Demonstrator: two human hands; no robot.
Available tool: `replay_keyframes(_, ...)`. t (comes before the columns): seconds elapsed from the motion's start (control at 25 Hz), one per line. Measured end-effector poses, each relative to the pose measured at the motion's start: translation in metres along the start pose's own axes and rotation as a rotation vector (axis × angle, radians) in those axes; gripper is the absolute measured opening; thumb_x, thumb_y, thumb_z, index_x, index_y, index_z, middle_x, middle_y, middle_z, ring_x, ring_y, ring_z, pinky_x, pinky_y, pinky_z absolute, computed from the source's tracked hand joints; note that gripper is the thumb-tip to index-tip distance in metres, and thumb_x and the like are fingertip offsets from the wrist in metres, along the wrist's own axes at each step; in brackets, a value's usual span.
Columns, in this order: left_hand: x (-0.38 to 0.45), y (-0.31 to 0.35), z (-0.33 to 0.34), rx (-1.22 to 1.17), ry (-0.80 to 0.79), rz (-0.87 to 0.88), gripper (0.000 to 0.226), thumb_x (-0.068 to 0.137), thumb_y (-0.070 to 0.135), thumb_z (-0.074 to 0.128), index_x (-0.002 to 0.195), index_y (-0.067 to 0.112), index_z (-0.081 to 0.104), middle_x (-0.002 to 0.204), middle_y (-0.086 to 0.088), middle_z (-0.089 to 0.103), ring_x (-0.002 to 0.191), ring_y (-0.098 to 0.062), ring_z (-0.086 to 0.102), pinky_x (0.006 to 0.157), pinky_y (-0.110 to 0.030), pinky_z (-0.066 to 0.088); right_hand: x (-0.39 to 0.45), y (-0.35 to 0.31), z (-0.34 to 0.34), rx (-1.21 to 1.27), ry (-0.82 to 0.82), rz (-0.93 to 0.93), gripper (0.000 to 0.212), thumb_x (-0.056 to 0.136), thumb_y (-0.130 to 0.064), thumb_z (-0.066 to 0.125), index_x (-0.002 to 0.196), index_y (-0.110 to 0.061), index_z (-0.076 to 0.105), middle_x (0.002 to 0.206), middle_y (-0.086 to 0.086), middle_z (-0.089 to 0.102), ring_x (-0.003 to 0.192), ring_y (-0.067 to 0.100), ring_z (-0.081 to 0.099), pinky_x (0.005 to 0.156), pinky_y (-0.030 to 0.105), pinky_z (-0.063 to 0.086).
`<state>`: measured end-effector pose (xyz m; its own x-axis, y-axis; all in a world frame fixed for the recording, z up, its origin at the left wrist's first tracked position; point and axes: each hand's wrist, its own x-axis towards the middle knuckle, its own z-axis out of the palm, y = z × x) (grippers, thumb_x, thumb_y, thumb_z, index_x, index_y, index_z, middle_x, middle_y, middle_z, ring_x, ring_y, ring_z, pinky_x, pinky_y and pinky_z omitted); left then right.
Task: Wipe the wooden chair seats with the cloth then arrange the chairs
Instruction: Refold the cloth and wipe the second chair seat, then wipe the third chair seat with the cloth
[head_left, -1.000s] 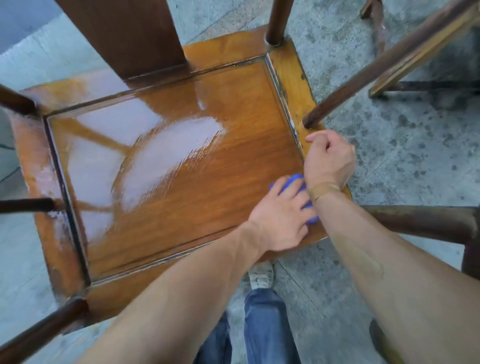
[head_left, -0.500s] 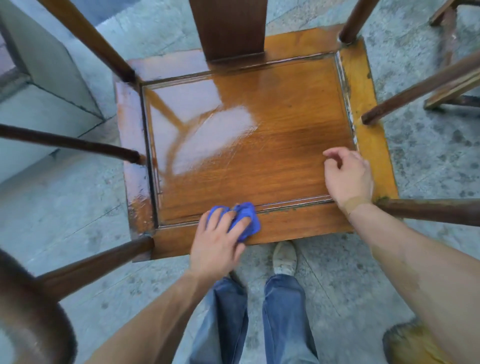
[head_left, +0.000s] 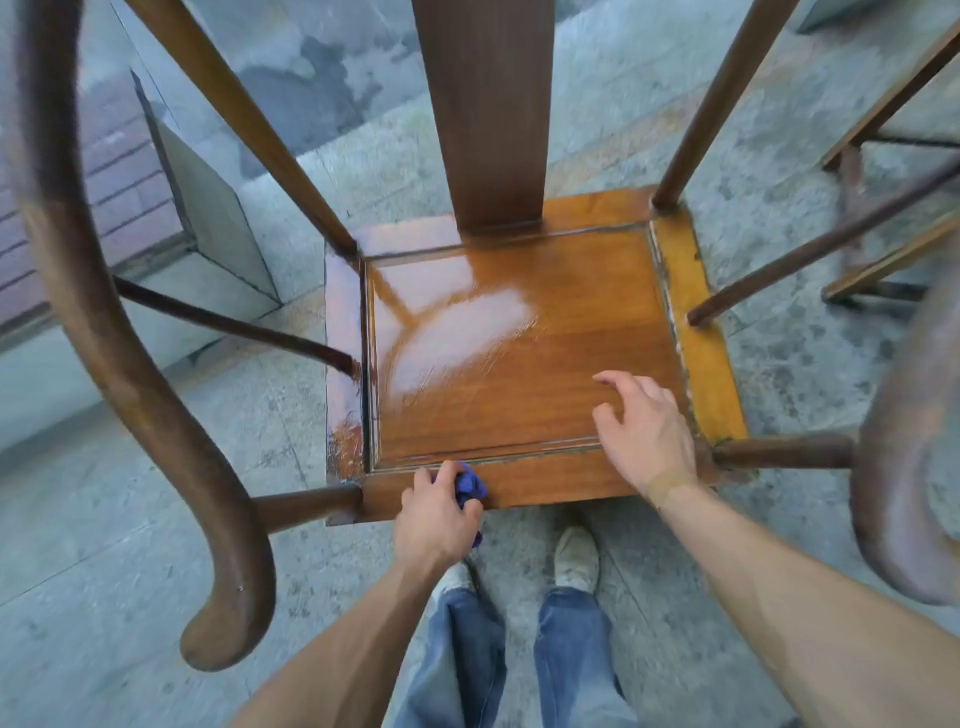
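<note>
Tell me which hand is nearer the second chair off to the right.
Right. The right hand rests on the seat near its right edge, toward the second chair; the left hand grips the cloth at the seat's front edge.

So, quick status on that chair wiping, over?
Left hand shut on blue cloth, at seat's front rail. Right hand open, flat on chair seat. Armrests crowd both sides; nothing on the seat.

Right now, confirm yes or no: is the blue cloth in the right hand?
No, the left hand grips the blue cloth at the seat's front edge; the right hand rests bare on the seat.
</note>
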<state>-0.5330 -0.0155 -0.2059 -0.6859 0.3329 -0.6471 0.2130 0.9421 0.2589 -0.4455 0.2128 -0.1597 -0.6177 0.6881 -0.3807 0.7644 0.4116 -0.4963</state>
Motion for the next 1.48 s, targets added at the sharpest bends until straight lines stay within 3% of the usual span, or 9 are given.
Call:
replay_keyframes(0.24,-0.062,0.056,-0.083,-0.182,0.284,0.303,0.047,0.081,0.032,0.056,0.128,0.032,0.050,0.118,0.004,0.046,0.106,-0.022,0.052,0.083,-0.036,0.049,-0.036,-0.051,-0.093,0.121,0.207,-0.228,0.037,0.093,-0.015,0.052,0.126,-0.026,0.062,0.126,-0.004,0.060,0.116,0.021,0.050,0.099,0.035,0.040)
replay_keyframes(0.36,-0.105,0.097,-0.154,-0.284,0.363,0.522,0.050,0.079,0.029,0.055,0.129,0.028,0.055,0.116,0.008,0.047,0.099,-0.013,0.053,0.082,-0.011,0.041,-0.070,-0.077,-0.173,0.135,0.368,-0.343,0.035,0.091,-0.015,0.054,0.123,-0.024,0.065,0.123,-0.004,0.062,0.114,0.018,0.053,0.097,0.030,0.038)
replay_keyframes(0.48,-0.145,0.140,-0.222,-0.295,0.449,0.747,0.059,0.074,0.040,0.045,0.130,0.028,0.055,0.118,0.010,0.047,0.106,-0.012,0.051,0.090,-0.023,0.042,-0.100,-0.101,-0.253,0.123,0.569,-0.427,0.039,0.087,-0.025,0.047,0.118,-0.021,0.068,0.118,-0.001,0.066,0.112,0.022,0.058,0.099,0.028,0.037)
replay_keyframes(0.6,-0.185,0.183,-0.279,-0.330,0.505,0.950,0.053,0.077,0.033,0.047,0.129,0.030,0.054,0.120,0.010,0.045,0.095,-0.005,0.053,0.077,-0.022,0.048,-0.146,-0.118,-0.322,0.078,0.750,-0.451,0.038,0.086,-0.028,0.049,0.119,-0.022,0.067,0.119,-0.002,0.064,0.113,0.020,0.057,0.099,0.033,0.043)
replay_keyframes(0.8,-0.251,0.249,-0.337,-0.388,0.600,1.258,0.053,0.075,0.034,0.045,0.127,0.028,0.055,0.124,0.011,0.046,0.107,-0.016,0.053,0.082,-0.030,0.047,-0.225,-0.116,-0.406,-0.060,1.020,-0.479,0.038,0.087,-0.030,0.055,0.123,-0.018,0.065,0.121,0.000,0.064,0.113,0.022,0.058,0.097,0.038,0.047)
replay_keyframes(0.92,-0.284,0.286,-0.348,-0.429,0.590,1.425,0.051,0.077,0.032,0.048,0.127,0.026,0.055,0.124,0.011,0.045,0.105,-0.014,0.052,0.078,-0.025,0.045,-0.262,-0.104,-0.437,-0.125,1.115,-0.433,0.040,0.086,-0.029,0.058,0.124,-0.019,0.063,0.123,0.000,0.063,0.116,0.022,0.058,0.099,0.040,0.047)
replay_keyframes(1.12,-0.316,0.352,-0.339,-0.469,0.541,1.633,0.049,0.080,0.028,0.050,0.128,0.020,0.056,0.126,0.003,0.047,0.105,-0.015,0.052,0.078,-0.033,0.051,-0.309,-0.068,-0.475,-0.227,1.242,-0.337,0.042,0.087,-0.033,0.054,0.125,-0.019,0.062,0.123,0.002,0.062,0.118,0.025,0.058,0.099,0.042,0.046)
replay_keyframes(1.24,-0.333,0.393,-0.322,-0.466,0.519,1.734,0.049,0.079,0.027,0.050,0.128,0.021,0.056,0.126,0.001,0.048,0.106,-0.017,0.053,0.075,-0.035,0.052,-0.336,-0.034,-0.494,-0.270,1.368,-0.243,0.041,0.087,-0.033,0.052,0.123,-0.018,0.064,0.122,0.002,0.064,0.115,0.025,0.059,0.099,0.036,0.042)
replay_keyframes(1.48,-0.373,0.498,-0.265,-0.481,0.451,1.863,0.049,0.080,0.027,0.051,0.128,0.020,0.056,0.127,-0.003,0.049,0.114,-0.020,0.052,0.087,-0.036,0.049,-0.363,0.052,-0.540,-0.363,1.483,-0.070,0.041,0.083,-0.033,0.053,0.122,-0.022,0.065,0.122,-0.002,0.064,0.115,0.021,0.056,0.089,0.029,0.036)
